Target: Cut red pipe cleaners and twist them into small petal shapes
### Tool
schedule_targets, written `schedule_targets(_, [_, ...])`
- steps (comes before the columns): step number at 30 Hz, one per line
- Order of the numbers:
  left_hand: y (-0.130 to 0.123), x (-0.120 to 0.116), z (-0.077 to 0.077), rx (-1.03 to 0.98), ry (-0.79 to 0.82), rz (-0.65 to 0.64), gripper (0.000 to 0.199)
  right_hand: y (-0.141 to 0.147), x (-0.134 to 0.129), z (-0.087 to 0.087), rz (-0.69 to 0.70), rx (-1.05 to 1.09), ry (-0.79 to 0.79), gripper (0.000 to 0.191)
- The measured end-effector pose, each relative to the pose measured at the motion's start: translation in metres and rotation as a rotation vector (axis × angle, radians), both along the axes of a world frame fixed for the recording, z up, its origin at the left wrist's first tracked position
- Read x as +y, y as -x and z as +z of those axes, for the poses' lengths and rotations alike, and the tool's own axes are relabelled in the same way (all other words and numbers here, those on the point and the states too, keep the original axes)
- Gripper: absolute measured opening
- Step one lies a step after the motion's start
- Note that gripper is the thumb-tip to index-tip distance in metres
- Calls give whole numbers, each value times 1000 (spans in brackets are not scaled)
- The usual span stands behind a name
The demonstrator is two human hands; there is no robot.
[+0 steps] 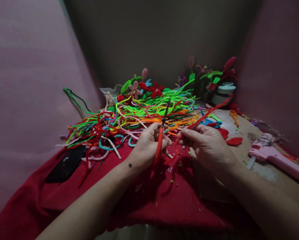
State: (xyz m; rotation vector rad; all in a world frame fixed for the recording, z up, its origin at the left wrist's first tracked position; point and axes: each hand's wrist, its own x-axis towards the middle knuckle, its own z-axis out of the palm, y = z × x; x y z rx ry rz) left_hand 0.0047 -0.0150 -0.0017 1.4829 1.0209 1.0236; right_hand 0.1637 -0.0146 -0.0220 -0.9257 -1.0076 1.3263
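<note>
My left hand [147, 143] is closed around red-handled scissors [160, 141], whose dark blades [165, 111] point up and away over the pile. My right hand [204, 141] pinches a long red pipe cleaner [206, 113] that runs up to the right toward a white jar. The two hands are close together over a red cloth [149, 196]. Small red clippings lie on the cloth below them.
A big heap of many-coloured pipe cleaners [139, 115] lies behind the hands, with pipe-cleaner flowers [154, 89] at the back. A black phone [66, 163] rests on the cloth at left. A pink glue gun [274, 155], a white jar [224, 91] and red petals [234, 141] sit right.
</note>
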Motion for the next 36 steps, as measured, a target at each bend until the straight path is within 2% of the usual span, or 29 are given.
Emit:
schedule_targets(3, [-2,0,6,-83,33,4,42,1,-1,2,-4,-10,5,16])
schedule_targets(6, [-6,0,5,-111,64,-55,52,3,-2,2,20,10,18,18])
schedule_targets(13, [-6,-1,8,-179,194,-109,45,4,-4,-1,64,53,61,20])
schedule_targets(16, [-2,0,10,-175,200,-102,44,6,-5,-3,74,102,98,19])
schedule_targets(20, [3,5,6,-194,198,-132,41,9,-5,-3,158,180,114,16])
schedule_targets(27, [15,17,0,-225,264,-284,43,9,-4,-2,298,320,193,12])
schedule_targets(32, [18,18,0,-216,248,-348,41,9,-4,-2,314,351,192,12])
schedule_targets(36, [15,14,3,-151,153,-315,39,6,-4,1,266,322,107,10])
